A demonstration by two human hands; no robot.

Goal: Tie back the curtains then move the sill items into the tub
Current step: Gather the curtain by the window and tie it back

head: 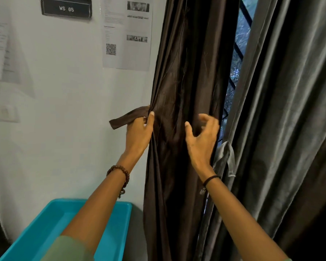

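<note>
1. The dark brown satin curtain [186, 72] hangs gathered but unbound. The step in hand looks to be bunching it tight before the band closes.
2. Right of it, the grey velvet curtain [290, 91] hangs loose (likely the next one to tie).
3. Below and to its left sits the turquoise plastic tub [51, 223]; no sill items are visible.
4. The right hand [201, 140], fingers apart and holding nothing, hovers at its right edge and should sweep the folds leftward.
5. The left hand [139, 132] pinches the brown fabric tie strap [128, 117] at its left edge; the strap is best kept taut.
</note>
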